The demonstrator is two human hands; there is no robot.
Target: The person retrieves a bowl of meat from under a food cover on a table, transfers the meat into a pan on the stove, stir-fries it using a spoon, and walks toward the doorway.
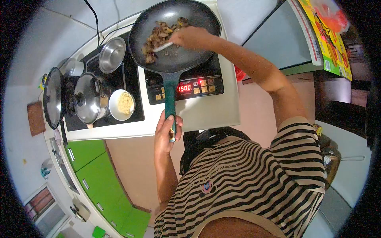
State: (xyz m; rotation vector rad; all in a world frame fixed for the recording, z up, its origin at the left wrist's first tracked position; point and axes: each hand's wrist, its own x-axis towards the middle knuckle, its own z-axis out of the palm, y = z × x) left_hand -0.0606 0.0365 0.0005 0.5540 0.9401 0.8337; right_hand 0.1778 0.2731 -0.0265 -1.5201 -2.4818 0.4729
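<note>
My left hand [163, 129] is wrapped around the green handle [171, 93] of a dark wok [194, 23]. Browned, chopped pieces of food [158, 35] lie in the left and middle part of the wok. Over the pan, my right hand [190, 37] is closed on a white utensil [163, 46] that touches the food; the fingers hide much of it, so its exact kind is unclear. Under the wok is an induction cooker [204, 89] with its red display reading 1500.
Left of the cooker stand a white bowl of yellowish food [125, 104], a lidded steel pot [87, 101], a steel bowl [112, 55] and an upright pan lid [53, 98]. The white counter edge [210, 123] runs before me. Green cabinets [95, 174] line the lower left.
</note>
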